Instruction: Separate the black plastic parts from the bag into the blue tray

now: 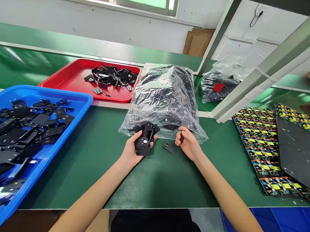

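My left hand (130, 152) is wrapped round a bunch of small black plastic pieces (145, 142), flat plates jumbled together. My right hand (191, 146) is closed, with a black piece (182, 137) pinched in its fingers, seen nearly edge-on. Between the hands, a flat black plate with small holes (168, 147) lies on the green tabletop (165, 178). Just beyond both hands rests a big clear plastic bag (166, 92) full of dark pieces, its near edge spread toward my fingers.
At the left stands a blue tray (86, 101) heaped with black parts. Behind it, a red tray (69, 78) holds more. On the right are panels of circuit boards (259, 144) under a dark sheet (294, 149). A metal post (270, 68) and a second bag (223, 83) stand behind.
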`<action>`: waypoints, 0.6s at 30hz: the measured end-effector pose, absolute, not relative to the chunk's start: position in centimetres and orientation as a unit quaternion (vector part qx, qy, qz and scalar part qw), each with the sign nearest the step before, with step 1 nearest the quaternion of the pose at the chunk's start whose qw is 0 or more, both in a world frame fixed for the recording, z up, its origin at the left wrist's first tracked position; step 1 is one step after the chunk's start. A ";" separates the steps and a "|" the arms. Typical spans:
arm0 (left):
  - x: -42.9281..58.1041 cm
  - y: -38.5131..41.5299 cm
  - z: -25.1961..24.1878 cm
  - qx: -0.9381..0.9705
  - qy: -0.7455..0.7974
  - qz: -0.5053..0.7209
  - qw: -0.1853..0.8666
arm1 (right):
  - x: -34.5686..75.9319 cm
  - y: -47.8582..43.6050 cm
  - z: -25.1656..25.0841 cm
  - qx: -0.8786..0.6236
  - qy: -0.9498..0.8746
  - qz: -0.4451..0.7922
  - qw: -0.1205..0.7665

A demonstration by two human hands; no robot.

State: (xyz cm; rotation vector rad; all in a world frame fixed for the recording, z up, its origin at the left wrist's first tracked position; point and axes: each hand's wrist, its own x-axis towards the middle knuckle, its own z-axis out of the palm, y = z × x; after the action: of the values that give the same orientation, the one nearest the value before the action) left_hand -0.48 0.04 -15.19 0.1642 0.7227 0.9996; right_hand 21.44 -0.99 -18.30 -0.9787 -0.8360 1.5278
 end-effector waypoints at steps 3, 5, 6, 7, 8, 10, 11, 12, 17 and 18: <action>-0.5 0.0 -15.2 0.078 0.336 0.468 0.814 | 21.6 -1.6 -17.7 -0.528 -0.508 0.489 0.473; -0.4 0.0 -15.2 0.078 0.335 0.466 0.815 | 21.3 -2.4 -17.2 -0.602 -0.621 0.350 0.361; -0.4 0.0 -15.2 0.078 0.334 0.465 0.816 | 21.1 -2.7 -17.0 -0.620 -0.663 0.293 0.300; -0.4 0.0 -15.3 0.078 0.334 0.465 0.816 | 20.9 -3.1 -16.8 -0.627 -0.694 0.254 0.246; -0.4 0.1 -15.3 0.078 0.334 0.465 0.816 | 20.6 -3.4 -16.7 -0.627 -0.716 0.231 0.202; -0.4 0.1 -15.2 0.079 0.334 0.466 0.816 | 20.1 -3.8 -16.6 -0.623 -0.741 0.207 0.142; -0.4 0.1 -15.2 0.078 0.335 0.467 0.815 | 19.9 -3.9 -16.7 -0.623 -0.747 0.197 0.127; -0.4 0.1 -15.2 0.077 0.335 0.467 0.815 | 19.8 -3.9 -16.8 -0.624 -0.749 0.188 0.122; -0.4 0.0 -15.2 0.082 0.336 0.465 0.815 | 19.8 -3.4 -17.4 -0.616 -0.729 0.211 0.210; -0.4 0.0 -15.2 0.083 0.337 0.466 0.814 | 20.0 -3.3 -17.5 -0.615 -0.716 0.228 0.237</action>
State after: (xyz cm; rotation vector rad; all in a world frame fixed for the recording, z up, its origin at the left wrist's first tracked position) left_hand -0.44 0.01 -15.23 0.1776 0.7190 0.9947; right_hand 19.97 -3.27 -17.54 -1.6866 -1.9627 0.6259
